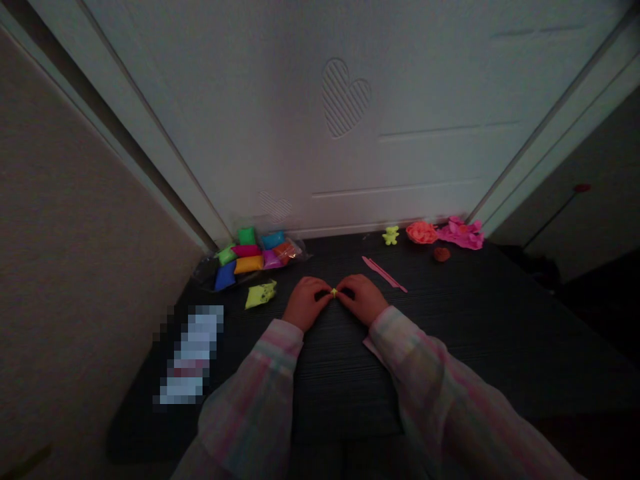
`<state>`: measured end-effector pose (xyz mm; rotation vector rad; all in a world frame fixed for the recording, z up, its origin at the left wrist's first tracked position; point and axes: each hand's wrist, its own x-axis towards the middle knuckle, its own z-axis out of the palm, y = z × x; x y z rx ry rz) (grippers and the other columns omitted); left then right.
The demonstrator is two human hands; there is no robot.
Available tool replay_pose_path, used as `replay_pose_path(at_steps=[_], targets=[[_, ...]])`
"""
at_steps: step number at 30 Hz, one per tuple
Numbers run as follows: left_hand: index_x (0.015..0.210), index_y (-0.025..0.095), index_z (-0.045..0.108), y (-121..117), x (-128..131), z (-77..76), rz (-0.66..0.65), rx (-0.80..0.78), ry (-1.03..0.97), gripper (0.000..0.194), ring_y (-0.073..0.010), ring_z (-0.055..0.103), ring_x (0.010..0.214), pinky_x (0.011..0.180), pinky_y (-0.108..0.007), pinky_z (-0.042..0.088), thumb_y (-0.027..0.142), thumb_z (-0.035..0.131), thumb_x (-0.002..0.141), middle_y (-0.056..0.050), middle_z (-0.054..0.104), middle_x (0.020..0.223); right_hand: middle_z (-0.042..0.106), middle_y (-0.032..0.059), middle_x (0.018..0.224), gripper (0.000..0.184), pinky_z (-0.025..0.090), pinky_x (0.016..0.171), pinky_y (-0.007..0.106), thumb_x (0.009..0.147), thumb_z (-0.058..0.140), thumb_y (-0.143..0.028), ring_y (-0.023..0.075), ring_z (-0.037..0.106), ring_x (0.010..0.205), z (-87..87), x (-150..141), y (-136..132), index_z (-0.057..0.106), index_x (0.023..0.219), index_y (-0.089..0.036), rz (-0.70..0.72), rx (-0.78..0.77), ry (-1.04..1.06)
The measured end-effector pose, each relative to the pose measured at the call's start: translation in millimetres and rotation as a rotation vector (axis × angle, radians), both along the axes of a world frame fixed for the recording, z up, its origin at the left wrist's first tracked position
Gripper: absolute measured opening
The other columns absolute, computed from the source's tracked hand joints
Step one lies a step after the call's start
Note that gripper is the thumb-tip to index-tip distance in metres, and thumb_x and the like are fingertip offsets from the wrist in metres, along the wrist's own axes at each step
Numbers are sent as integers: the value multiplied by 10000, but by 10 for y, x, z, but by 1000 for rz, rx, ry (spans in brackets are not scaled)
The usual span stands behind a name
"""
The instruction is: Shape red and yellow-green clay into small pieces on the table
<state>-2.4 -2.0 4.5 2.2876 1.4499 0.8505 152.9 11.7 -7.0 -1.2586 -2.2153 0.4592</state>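
Note:
A small yellow piece of modelling clay point(334, 293) is pinched between the fingertips of both hands, just above the dark table. My left hand point(307, 304) closes on its left side and my right hand point(363, 298) on its right. The fingers cover much of the piece, so its full shape is hard to make out. Left of my left hand lies an opened yellow clay packet point(261, 294). Pink plastic modelling tools point(384, 274) rest beyond my right hand.
A clear bag with several coloured clay packets point(249, 265) lies at the back left. A yellow clay bear point(391, 235), a coral clay shape point(422, 232), a pink clay shape point(463, 233) and a small red lump point(441, 254) line the back right. A white door point(400, 160) stands behind the table point(475, 333).

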Motion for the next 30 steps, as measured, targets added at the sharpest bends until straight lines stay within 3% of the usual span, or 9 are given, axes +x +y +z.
replay_pose_path(at_steps=[9, 19, 30], targets=[[735, 162, 627, -3, 1, -4, 17, 2, 12, 97, -154, 526, 801, 750, -309, 427, 216, 554, 703, -37, 624, 777, 615, 36, 795, 84, 382, 744, 293, 712, 531, -202, 162, 510, 795, 29, -13, -27, 605, 740, -171, -14, 18, -46], [720, 168, 611, -14, 3, -16, 8, 15, 21, 69, -153, 518, 790, 745, -310, 423, 183, 546, 701, -28, 614, 764, 600, 48, 831, 138, 364, 712, 305, 753, 472, -220, 184, 502, 816, 110, -40, -95, 593, 798, -170, -28, 65, -230], [747, 168, 617, -14, 12, -19, 12, 8, 42, 93, -159, 520, 804, 747, -311, 420, 203, 542, 706, -36, 617, 784, 612, 32, 854, 134, 342, 721, 310, 753, 480, -243, 182, 500, 839, 101, -25, -83, 596, 799, -195, -57, 9, -223]])
